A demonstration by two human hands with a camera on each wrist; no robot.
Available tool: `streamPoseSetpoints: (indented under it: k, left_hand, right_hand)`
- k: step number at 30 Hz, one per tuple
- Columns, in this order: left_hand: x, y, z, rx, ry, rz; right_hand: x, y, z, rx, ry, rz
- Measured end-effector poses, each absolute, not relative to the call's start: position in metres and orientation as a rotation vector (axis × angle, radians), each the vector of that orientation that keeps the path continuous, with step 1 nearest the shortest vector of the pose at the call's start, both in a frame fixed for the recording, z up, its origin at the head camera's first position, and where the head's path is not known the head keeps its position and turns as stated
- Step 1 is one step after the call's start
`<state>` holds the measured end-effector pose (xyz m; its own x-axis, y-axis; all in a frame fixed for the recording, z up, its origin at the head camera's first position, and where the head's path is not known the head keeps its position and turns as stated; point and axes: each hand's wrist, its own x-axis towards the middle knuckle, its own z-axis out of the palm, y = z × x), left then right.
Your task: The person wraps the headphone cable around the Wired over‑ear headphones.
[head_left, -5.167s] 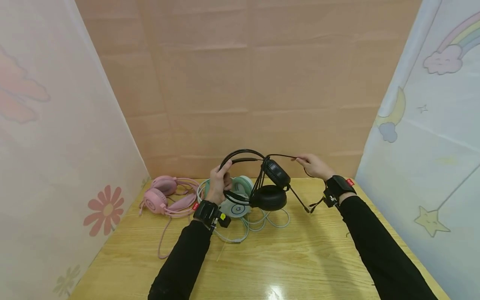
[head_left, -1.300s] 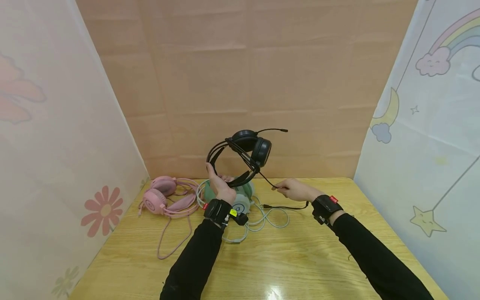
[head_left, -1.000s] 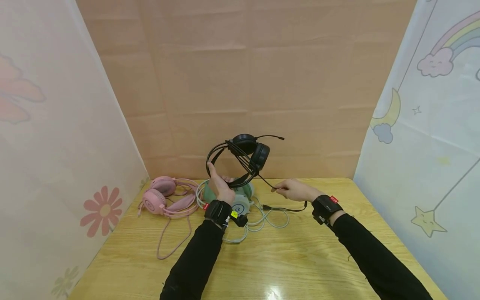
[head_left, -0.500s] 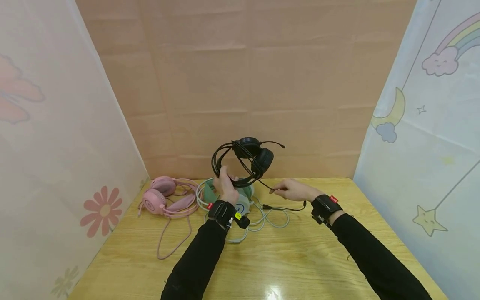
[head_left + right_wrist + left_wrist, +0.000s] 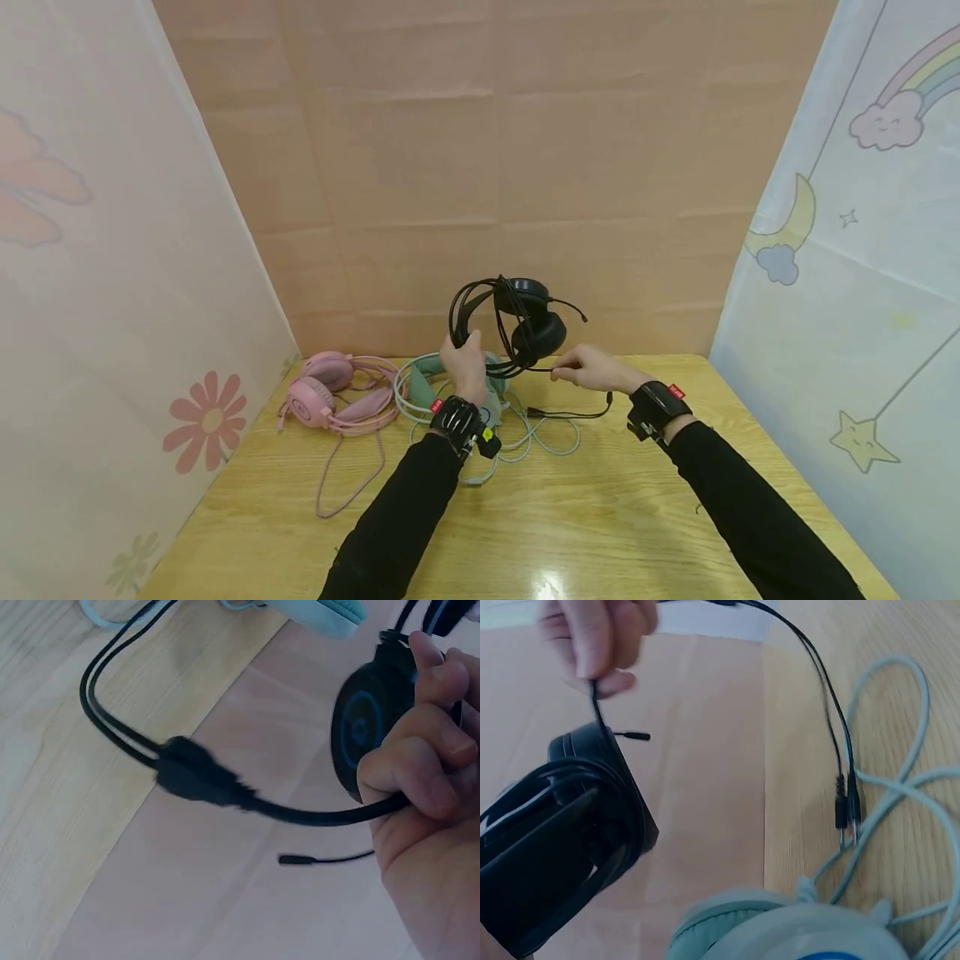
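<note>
My left hand (image 5: pixel 467 367) grips the headband of a black headset (image 5: pixel 538 335), holding it up above the table. Loops of its cable are wound around the headband and ear cups, and a thin microphone boom (image 5: pixel 572 307) sticks out to the right. With thumb and fingers my right hand (image 5: pixel 588 368) pinches the loose cable close to the ear cups. From that hand the cable runs through a splitter (image 5: pixel 196 774) into two leads, whose plugs (image 5: pixel 847 806) hang by the green cord. Behind my left hand a mint-green headset (image 5: pixel 427 379) is partly hidden.
A pink headset (image 5: pixel 330 396) with its cord (image 5: pixel 324 492) lies at the left on the wooden table (image 5: pixel 570 508). Coils of pale green cable (image 5: pixel 551 450) spread in front of the green headset. A tan backdrop (image 5: pixel 600 192) stands behind, patterned sheets at both sides.
Since 5.2 s ago the headset has turned and more of its cable is wound round it. In the last second my left hand moved right, tilting the headset; my right hand keeps pinching the cable.
</note>
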<state>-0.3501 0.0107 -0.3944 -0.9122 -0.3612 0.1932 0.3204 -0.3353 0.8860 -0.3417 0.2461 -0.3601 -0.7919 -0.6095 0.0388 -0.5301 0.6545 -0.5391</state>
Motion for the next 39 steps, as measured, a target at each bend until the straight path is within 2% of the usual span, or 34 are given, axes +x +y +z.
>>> streamPoseSetpoints:
  k: [8, 16, 26, 39]
  left_hand:
    - [-0.354, 0.014, -0.396, -0.011, -1.750, -1.980]
    - [-0.349, 0.018, -0.393, -0.166, -1.809, -1.956]
    - [-0.345, 0.018, -0.388, -0.211, -1.891, -1.887]
    - [-0.343, 0.014, -0.386, -0.280, -1.945, -1.837]
  right_hand:
    - [-0.342, 0.257, -0.351, -0.934, 2.814, -0.867]
    - [-0.345, 0.265, -0.342, -0.882, 2.890, -0.897]
    - [-0.349, 0.270, -0.331, -0.916, 2.886, -0.968]
    - [-0.354, 0.276, -0.320, -0.830, 2.934, -0.939]
